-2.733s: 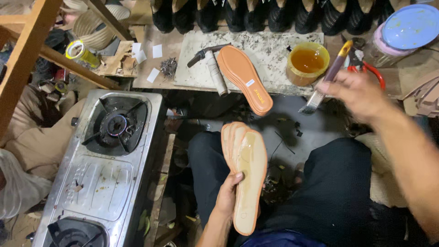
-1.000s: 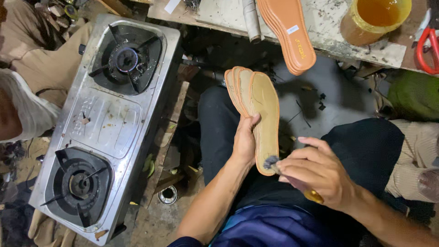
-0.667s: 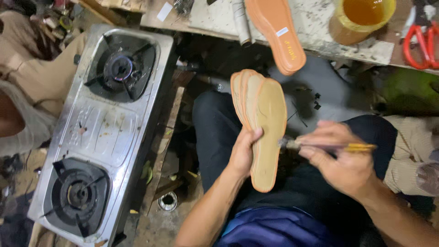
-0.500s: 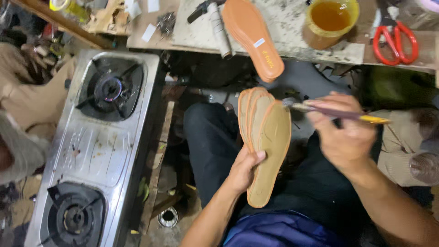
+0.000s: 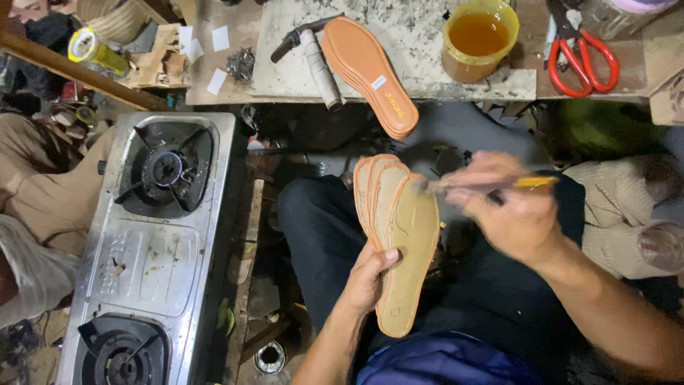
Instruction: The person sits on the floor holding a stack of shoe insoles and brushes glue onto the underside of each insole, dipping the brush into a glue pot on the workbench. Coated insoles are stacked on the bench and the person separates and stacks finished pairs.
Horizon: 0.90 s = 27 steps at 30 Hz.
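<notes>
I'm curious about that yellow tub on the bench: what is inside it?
The yellow tub holds an amber, glossy liquid that fills it well up the wall. The liquid is murky, so the bottom and anything sunk in it cannot be seen.

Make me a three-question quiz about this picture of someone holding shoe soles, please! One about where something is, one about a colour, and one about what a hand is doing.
1. Where is the gas stove?
A. beside the person's left knee
B. on the workbench
C. behind the scissors

2. What colour are the scissors' handles?
A. blue
B. red
C. green

3. What is the right hand doing?
A. resting open
B. gripping a brush
C. holding scissors

Answers:
1. A, the stove sits low down on the left of the picture, next to the dark trouser leg.
2. B, the loops on the workbench are bright red.
3. B, it is closed on a brush whose tip meets the fanned insoles held in the left hand.
</notes>
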{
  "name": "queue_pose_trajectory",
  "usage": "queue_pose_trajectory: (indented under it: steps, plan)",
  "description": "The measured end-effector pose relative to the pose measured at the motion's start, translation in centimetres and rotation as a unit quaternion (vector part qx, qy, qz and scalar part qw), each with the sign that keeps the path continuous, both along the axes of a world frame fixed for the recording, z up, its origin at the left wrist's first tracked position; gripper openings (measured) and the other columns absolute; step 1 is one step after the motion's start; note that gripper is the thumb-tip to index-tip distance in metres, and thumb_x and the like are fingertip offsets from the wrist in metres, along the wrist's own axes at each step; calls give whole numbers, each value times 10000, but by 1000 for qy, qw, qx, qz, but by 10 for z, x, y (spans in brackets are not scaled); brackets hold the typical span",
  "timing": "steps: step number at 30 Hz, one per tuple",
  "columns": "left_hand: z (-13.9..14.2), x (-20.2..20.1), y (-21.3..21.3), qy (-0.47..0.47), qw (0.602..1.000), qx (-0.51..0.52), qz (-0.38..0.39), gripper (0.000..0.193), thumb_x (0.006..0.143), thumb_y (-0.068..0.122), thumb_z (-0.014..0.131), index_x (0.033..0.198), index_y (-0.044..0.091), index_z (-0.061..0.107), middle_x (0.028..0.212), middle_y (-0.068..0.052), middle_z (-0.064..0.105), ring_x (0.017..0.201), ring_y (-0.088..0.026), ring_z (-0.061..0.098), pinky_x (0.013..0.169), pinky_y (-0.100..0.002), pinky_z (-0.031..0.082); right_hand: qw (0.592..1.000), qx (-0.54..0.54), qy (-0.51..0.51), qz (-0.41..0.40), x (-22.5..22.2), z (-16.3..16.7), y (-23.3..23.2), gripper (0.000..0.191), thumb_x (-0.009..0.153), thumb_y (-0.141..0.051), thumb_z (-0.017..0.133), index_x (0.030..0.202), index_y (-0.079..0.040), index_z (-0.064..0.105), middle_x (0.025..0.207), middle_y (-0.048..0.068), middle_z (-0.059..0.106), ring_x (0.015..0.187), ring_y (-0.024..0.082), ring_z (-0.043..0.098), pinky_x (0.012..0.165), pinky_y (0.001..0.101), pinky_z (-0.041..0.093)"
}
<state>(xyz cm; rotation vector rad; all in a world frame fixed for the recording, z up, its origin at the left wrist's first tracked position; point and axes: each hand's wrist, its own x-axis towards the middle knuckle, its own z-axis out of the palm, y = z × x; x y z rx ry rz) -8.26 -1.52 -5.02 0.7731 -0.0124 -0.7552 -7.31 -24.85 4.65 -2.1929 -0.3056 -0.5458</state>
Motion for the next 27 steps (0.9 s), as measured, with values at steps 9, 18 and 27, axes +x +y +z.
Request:
queue_pose_trajectory:
  steps: [9, 18, 27]
  plan:
    - [-2, 12, 4, 10, 991, 4, 131, 698, 904, 228, 617, 1524, 41, 356, 1369, -152, 578, 1149, -280, 639, 923, -405, 584, 995, 73, 66, -2, -34, -49, 4, 177, 849, -137, 777, 1008, -80, 724, 950, 26, 750, 900, 158, 689, 921, 402, 536]
    - [-12, 21, -2, 4, 961, 27, 274, 623, 879, 84, 700, 1425, 26, 405, 1293, -146, 601, 1153, -272, 631, 1002, -443, 534, 847, 438, 300, -37, -86, -127, 28, 465, 932, -34, 632, 1382, -24, 516, 1147, 152, 689, 1033, 215, 708, 899, 343, 596]
    - [-33, 20, -16, -33, 964, 54, 259, 617, 915, 117, 737, 1425, -8, 414, 1277, -139, 600, 1150, -241, 615, 993, -415, 526, 762, 558, 326, -39, -92, -136, 40, 727, 830, 140, 610, 1495, -43, 380, 1313, 172, 581, 1071, 240, 648, 873, 424, 610]
